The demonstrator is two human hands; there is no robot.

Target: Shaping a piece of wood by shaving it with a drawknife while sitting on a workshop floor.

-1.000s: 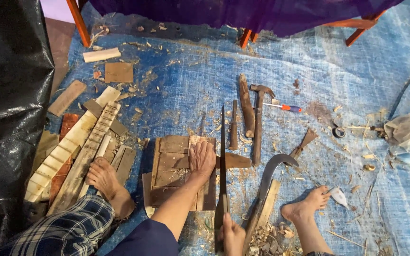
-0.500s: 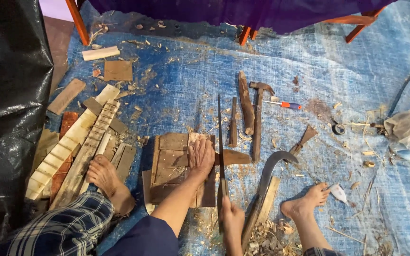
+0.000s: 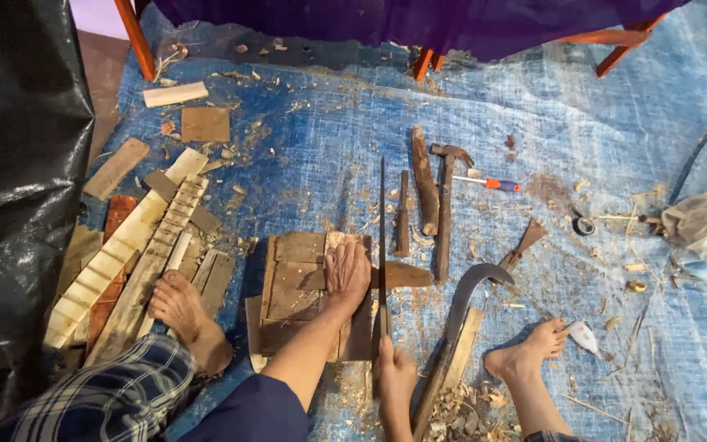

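Note:
My left hand (image 3: pixel 347 274) lies flat on a brown wooden board (image 3: pixel 292 282) that rests on the blue tarp. My right hand (image 3: pixel 394 378) grips the handle of a long thin saw (image 3: pixel 383 237), whose blade stands on edge along the board's right side and points away from me. A small dark wooden piece (image 3: pixel 403 275) sticks out to the right of the blade. My bare feet (image 3: pixel 180 304) (image 3: pixel 533 348) rest on the tarp on either side.
A hammer (image 3: pixel 445 205), a chisel (image 3: pixel 403 214), a wooden stick (image 3: pixel 424 180), a red-handled screwdriver (image 3: pixel 491 183) and a curved sickle (image 3: pixel 461 304) lie to the right. Notched wooden strips (image 3: pixel 124 254) and offcuts lie left. Shavings cover the blue tarp (image 3: pixel 321 147). Black plastic sheet (image 3: pixel 18 164) borders the left.
The saw blade has slid forward, away from me, as my right hand moved up toward the board. My left hand stays pressed on the board.

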